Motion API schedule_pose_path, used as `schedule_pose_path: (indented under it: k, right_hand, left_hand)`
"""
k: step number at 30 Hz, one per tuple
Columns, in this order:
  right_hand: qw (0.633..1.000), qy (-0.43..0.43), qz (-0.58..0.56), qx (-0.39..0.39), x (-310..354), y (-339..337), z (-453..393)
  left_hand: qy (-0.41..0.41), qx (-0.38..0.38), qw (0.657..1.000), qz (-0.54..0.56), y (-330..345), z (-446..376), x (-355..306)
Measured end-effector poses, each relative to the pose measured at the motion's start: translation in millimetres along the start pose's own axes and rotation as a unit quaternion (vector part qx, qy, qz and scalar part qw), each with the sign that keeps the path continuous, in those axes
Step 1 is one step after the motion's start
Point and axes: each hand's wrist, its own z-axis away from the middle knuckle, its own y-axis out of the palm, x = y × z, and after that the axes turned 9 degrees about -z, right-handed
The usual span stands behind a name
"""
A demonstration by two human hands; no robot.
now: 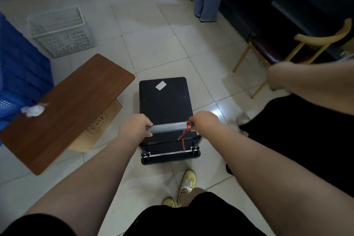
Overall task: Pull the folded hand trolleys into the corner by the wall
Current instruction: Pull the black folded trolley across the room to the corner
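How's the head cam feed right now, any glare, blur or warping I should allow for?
Head view: dim room; a bright glare patch on the floor tile beside the right hand; another person's arm at right is motion-blurred; wide-angle lens bows the edges; both hands and the grey handle are sharp.

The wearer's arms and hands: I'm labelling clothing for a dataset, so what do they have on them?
Nothing shows on the left hand or right hand: no gloves, rings, watch or bracelets. Both forearms are bare up to short black sleeves at the frame's bottom edge.
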Motion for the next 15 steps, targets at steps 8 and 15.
schedule_pose_path:
  k: [8,15]
  right_hand:
    - [1.000,-0.014,-0.009,0.009,-12.9,-36.3,-42.3]
    - [1.000,-0.019,-0.002,0.006,-15.6,-68.6,-79.1]
  left_hand:
    - [-0.037,-0.015,0.999,0.008,-29.5,-37.4,-0.2]
    - [-0.014,0.006,1.000,0.008,-53.8,-87.2,17.4]
